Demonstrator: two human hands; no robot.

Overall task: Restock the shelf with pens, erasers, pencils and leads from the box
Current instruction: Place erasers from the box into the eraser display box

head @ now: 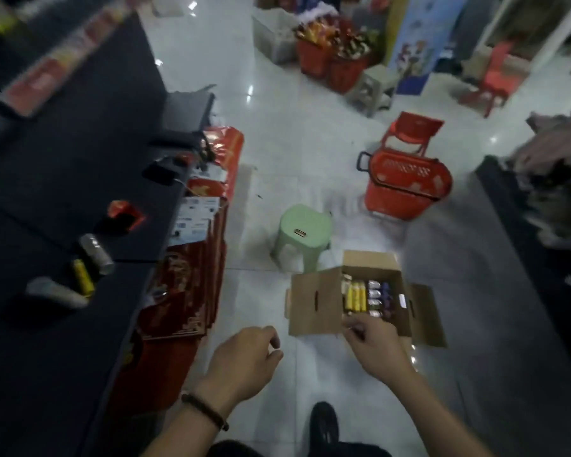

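An open cardboard box [314,305] stands on the white floor, flaps spread. Inside lie yellow packs [355,296] and purple and silver packs [379,298] in rows. My right hand [373,344] reaches into the near edge of the box, fingers curled on something small; blur hides what it is. My left hand [244,361] hovers over the floor left of the box, fingers loosely curled and holding nothing. The dark shelf [80,179] runs along the left, with a yellow pack [83,277] and silver packs [96,249] lying on it.
Red gift bags [185,282] lean against the shelf's base. A green stool [302,235] stands just behind the box, and a red basket [406,186] with a red chair beyond it. A dark counter [524,225] is at the right. My shoe [323,423] is below.
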